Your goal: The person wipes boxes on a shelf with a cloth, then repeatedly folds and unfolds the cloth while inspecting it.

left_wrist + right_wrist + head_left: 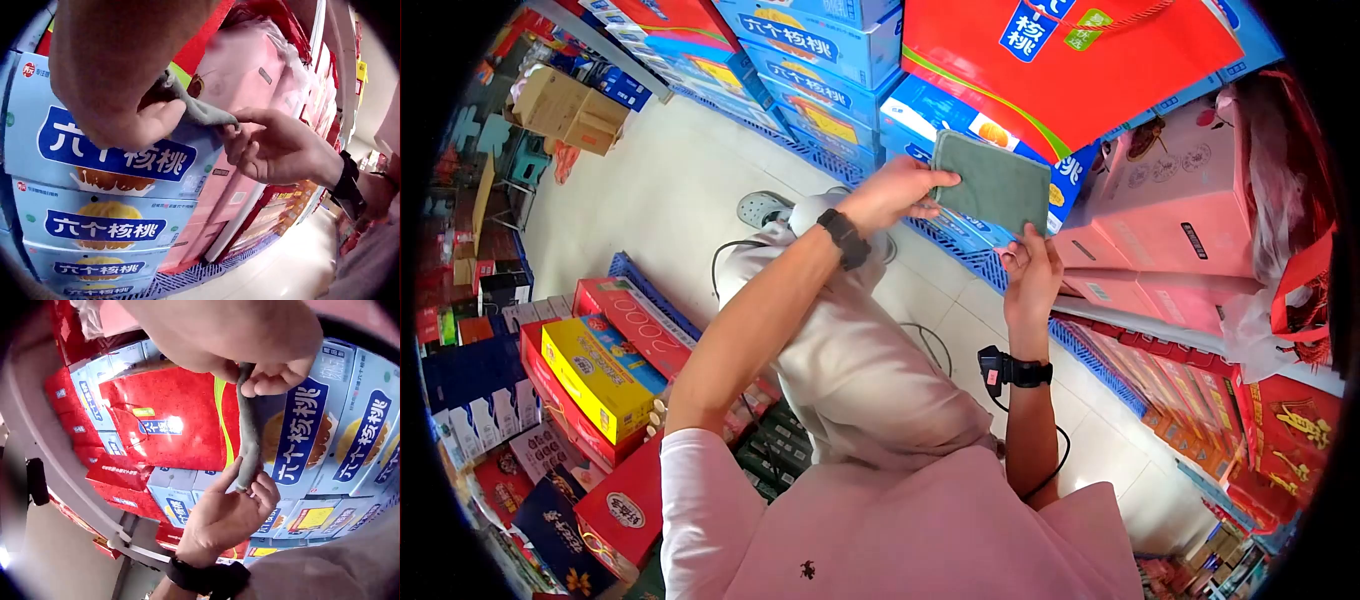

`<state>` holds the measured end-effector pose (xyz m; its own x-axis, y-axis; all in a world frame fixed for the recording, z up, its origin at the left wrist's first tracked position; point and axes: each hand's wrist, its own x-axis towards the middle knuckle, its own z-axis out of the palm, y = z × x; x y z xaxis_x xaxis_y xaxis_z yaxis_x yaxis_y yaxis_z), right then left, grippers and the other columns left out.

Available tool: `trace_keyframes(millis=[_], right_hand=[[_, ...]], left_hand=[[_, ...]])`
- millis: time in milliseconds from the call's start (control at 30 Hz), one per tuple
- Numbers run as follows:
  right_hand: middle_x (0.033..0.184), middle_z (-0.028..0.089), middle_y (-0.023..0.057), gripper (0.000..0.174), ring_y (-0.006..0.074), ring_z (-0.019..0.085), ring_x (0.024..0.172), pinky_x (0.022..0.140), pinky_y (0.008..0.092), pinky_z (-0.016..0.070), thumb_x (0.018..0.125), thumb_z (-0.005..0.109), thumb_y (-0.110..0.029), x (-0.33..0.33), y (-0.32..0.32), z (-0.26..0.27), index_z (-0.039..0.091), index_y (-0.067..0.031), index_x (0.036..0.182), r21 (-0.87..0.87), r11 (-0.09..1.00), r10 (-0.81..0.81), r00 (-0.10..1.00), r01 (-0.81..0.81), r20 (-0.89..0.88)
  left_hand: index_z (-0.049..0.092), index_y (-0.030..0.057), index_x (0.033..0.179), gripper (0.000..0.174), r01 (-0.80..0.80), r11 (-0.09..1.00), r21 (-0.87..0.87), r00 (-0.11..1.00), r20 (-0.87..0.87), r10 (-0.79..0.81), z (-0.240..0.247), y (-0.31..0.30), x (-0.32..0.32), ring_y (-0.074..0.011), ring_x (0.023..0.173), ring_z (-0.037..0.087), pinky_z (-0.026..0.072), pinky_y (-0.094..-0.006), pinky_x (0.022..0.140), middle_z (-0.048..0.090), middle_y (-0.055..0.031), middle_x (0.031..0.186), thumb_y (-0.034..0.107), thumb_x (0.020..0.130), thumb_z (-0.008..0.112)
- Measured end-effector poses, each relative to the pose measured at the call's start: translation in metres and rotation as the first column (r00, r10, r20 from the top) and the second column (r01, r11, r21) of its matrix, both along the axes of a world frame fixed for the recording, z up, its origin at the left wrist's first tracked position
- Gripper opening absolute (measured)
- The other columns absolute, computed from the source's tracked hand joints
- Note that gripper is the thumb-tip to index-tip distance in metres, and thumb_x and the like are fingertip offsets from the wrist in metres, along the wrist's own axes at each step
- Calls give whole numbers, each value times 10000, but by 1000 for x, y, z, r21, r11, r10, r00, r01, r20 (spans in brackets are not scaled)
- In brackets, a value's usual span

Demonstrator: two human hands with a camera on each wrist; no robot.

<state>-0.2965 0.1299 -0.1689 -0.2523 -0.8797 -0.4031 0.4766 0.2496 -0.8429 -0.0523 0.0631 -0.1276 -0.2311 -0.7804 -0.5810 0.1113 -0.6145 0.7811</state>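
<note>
A folded grey-green cloth (992,182) is stretched between both hands, in front of the stacked blue cartons. My left hand (892,193) pinches its left edge, thumb on top and fingers beneath. At the near right corner, my right hand (1034,272) pinches the cloth between thumb and fingers. From the left wrist, the cloth (206,114) shows nearly edge-on, with the right hand (275,145) at its far end. The right wrist view shows it as a thin band (248,434), gripped at the lower end by the left hand (228,512).
Blue drink cartons (825,85) and a large red gift bag (1070,75) stand ahead. Pink boxes (1170,210) under clear plastic are at the right. Blue plastic pallets (970,250) edge the tiled floor. Behind at left sit a yellow box (600,375) and red boxes (635,320).
</note>
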Motion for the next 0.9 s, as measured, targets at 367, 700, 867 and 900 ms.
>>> trace_keyframes(millis=[367,700,867,900], right_hand=[[1021,683,50,189,162,683,872,739,289,548,998,743,-178,-1,9,16,651,-62,1115,-45,999,-24,989,17,-147],[1192,684,69,226,205,711,982,864,391,596,1031,696,-227,-19,16,10,650,-72,1188,-6,1000,-12,984,13,178],[1238,689,55,308,184,680,1101,855,390,590,1025,691,-224,-24,12,13,658,-60,1284,29,995,95,989,-99,111],[1241,690,49,321,179,671,1113,838,386,587,1020,694,-215,-25,11,12,658,-53,1295,19,993,111,990,-113,82]], left_hand=[[627,-66,1357,528,-48,998,-28,996,-80,46,11,1,-10,-233,1187,682,617,-405,957,689,-136,1313,335,1020,692],[642,-19,1375,509,52,999,-7,987,-151,-52,8,5,-23,-209,1186,679,610,-415,934,700,-104,1309,341,1019,695],[666,64,1384,506,165,985,-50,985,-52,-167,-7,2,-30,-161,1181,636,511,-364,922,703,-42,1314,363,982,741],[671,73,1381,507,177,983,-49,983,-32,-179,-11,1,-32,-153,1160,627,493,-356,907,703,-31,1305,364,974,749]])
